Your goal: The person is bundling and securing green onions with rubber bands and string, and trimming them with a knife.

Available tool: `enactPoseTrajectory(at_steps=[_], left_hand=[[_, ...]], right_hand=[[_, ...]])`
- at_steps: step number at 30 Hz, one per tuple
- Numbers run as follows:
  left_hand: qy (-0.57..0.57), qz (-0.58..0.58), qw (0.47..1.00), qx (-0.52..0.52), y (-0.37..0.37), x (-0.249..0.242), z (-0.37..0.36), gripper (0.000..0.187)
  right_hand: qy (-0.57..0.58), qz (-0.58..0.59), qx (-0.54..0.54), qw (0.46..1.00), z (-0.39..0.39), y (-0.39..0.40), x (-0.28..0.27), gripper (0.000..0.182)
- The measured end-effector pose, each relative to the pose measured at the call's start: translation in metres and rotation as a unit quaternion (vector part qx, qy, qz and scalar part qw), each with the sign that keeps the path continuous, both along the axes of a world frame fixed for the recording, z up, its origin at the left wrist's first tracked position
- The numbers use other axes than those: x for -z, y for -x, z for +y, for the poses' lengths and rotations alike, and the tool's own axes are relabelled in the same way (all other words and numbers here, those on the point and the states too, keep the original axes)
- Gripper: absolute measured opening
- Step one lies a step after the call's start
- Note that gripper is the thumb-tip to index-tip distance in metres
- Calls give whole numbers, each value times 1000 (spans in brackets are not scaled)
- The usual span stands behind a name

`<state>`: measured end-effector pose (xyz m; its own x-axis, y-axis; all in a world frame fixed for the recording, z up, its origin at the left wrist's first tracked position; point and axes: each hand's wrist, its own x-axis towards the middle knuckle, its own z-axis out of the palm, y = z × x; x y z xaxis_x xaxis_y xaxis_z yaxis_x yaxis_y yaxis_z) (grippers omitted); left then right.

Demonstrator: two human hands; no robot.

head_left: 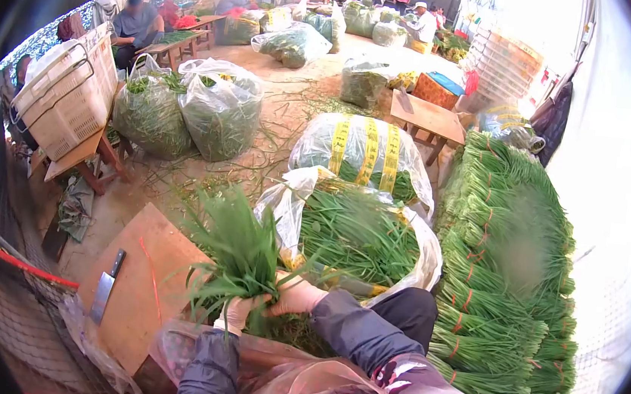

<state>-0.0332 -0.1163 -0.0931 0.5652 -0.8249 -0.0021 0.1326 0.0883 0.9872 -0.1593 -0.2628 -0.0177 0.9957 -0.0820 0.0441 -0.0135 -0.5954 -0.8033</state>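
Observation:
Both my hands wear pale gloves and meet at the base of a loose bunch of garlic chives [238,246], whose long green leaves fan upward and blur at the tips. My left hand [236,314] grips the stems from below. My right hand [297,295] closes on the same bunch from the right; its fingertips are partly hidden by leaves. Just beyond, an open clear plastic bag [288,206] is full of loose chives [362,228]. To the left, a wooden board [131,293] carries a cleaver [105,287] with a black handle and a thin red tie [150,276].
Tied chive bundles [474,288] are stacked along my right side. A closed bag with yellow tape [365,152] lies beyond the open one. Stuffed bags [221,108], a white crate [74,98] and a small wooden table [428,117] stand farther off. A person [136,24] sits at back left.

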Motion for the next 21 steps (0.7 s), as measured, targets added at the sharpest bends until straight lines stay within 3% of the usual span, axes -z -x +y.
enactPoseTrajectory(at_steps=[1,2,3,5,8,9,11,14,15,16,17,18,19,20,21], left_hand=[[13,74,997,-17,10,-30,6,44],[13,77,997,-15,12,-33,9,44],[25,127,991,-13,12,-36,10,45],[48,237,970,-14,22,-45,14,45],[9,249,968,30,36,-64,22,45],[26,193,980,42,39,-69,25,46],[17,185,979,78,34,-71,34,48],[38,196,969,145,29,-83,41,51],[66,190,977,69,34,-96,45,48],[91,184,979,-8,41,-113,51,45],[58,104,988,-99,53,-139,60,40],[55,103,988,-98,43,-122,69,40],[105,288,948,90,25,-91,83,41],[148,452,837,269,16,-74,92,44],[-63,382,901,197,33,-88,91,64]], right_hand=[[85,-44,46,994,3,5,-13,93],[167,-86,90,978,9,9,-25,101],[85,-55,101,990,13,10,-42,116],[96,-62,99,988,28,3,-29,118],[49,-139,103,984,36,-9,-9,122],[48,-137,128,981,38,-9,-8,116],[47,-134,154,978,39,-8,0,110],[36,-117,150,981,32,-10,18,68],[-180,-203,199,942,40,-7,-15,38],[-234,-220,223,921,37,-11,-15,34],[-260,-215,229,913,34,-10,-32,35],[-286,-208,237,905,33,-6,-49,35],[-336,-239,233,881,34,-7,-53,35],[-338,-237,235,880,38,-4,-59,35],[-305,-256,220,890,44,1,-67,37]])
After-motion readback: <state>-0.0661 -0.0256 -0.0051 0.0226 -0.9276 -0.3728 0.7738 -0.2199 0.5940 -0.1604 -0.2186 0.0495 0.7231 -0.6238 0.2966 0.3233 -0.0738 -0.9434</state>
